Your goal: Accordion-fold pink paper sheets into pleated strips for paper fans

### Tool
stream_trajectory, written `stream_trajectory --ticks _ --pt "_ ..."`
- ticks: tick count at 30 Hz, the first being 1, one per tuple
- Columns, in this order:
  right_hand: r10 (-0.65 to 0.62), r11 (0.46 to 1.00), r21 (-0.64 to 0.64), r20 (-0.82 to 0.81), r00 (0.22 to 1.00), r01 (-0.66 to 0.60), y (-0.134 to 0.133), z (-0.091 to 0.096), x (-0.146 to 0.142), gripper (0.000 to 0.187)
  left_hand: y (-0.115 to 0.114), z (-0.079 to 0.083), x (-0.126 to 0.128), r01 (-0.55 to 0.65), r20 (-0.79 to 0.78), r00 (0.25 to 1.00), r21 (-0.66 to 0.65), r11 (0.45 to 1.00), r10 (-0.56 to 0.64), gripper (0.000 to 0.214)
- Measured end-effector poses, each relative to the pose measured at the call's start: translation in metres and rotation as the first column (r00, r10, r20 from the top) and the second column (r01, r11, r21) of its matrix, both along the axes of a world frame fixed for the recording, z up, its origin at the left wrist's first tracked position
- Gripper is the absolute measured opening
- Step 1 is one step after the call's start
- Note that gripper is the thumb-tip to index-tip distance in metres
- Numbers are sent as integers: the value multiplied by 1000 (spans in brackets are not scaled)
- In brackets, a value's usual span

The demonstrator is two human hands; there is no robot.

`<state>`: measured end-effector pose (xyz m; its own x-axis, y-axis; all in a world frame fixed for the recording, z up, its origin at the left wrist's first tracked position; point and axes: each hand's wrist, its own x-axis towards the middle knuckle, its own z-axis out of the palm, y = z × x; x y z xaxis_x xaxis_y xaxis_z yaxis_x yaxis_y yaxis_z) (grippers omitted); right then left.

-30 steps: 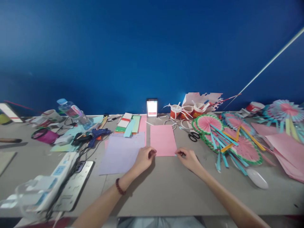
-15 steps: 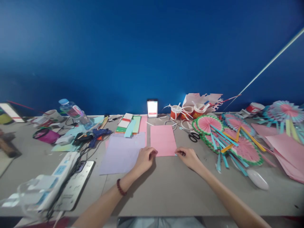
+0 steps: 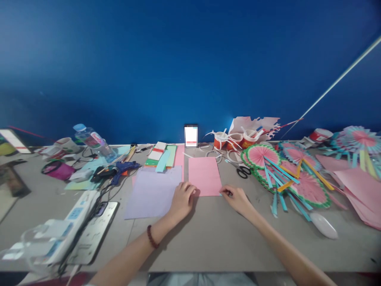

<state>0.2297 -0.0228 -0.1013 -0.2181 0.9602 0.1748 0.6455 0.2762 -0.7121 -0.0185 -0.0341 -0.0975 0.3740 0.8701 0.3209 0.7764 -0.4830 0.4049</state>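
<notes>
Pink paper (image 3: 204, 176) lies flat on a grey table (image 3: 226, 234), its near corners at my fingertips. My left hand (image 3: 183, 200) curves loosely at one; my right hand (image 3: 235, 198) narrows, fingertips bunched, at the other. Whether either grips, I cannot tell. Purple paper (image 3: 151, 194) lies at left.

The left hand (image 3: 182, 201) hides the near left corner of the pink sheet (image 3: 204, 176) and the near right corner of the purple sheet (image 3: 153, 192). How the right hand (image 3: 236, 198) grips cannot be told; the blue scrap (image 3: 220, 194) beside it is too small to identify. The far screen (image 3: 191, 136) is pixelated. A blurred tool (image 3: 14, 180) at left and pink papers (image 3: 361, 190) at right run out of view.
</notes>
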Motion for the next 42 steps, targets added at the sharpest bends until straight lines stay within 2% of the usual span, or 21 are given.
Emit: stream_trajectory --ticks 3,6,8,11,16,20,25,30,33,37,42 --pt "5 1000 8 15 1000 -5 0 -1 0 19 -2 -1 4 126 -186 978 145 981 -98 28" --pt "15 1000 18 29 999 -16 1 -1 0 20 -3 -3 11 279 -364 912 221 934 -186 28" --pt "16 1000 23 30 999 -16 1 0 0 20 -3 -5 16 361 -438 871 261 895 -223 26" --pt "27 999 24 18 999 -27 1 2 -1 19 -5 -6 26 416 -492 839 306 856 -232 25" --pt "40 999 1 23 999 -40 1 6 -1 20 -13 -3 54 416 -470 838 220 883 -277 23" --pt "43 999 -19 18 999 -43 1 8 0 20 -14 -3 74 370 -406 870 158 915 -281 27" --pt "21 1000 -9 13 1000 -20 1 3 0 19 -14 -5 76 349 -337 896 136 927 -288 25" --pt "-62 997 41 -41 997 64 -1 -3 5 22 -16 -4 74 335 -331 904 148 931 -272 26" --pt "-99 987 116 -83 992 109 -3 -4 11 24 -16 -4 74 336 -343 900 148 930 -270 29" --pt "13 974 227 -15 1000 -10 -5 -4 17 34 -15 -6 74 332 -357 896 144 932 -264 28" --pt "172 965 183 98 980 -187 -5 -2 21 42 -14 -3 73 349 -383 879 111 931 -284 28"
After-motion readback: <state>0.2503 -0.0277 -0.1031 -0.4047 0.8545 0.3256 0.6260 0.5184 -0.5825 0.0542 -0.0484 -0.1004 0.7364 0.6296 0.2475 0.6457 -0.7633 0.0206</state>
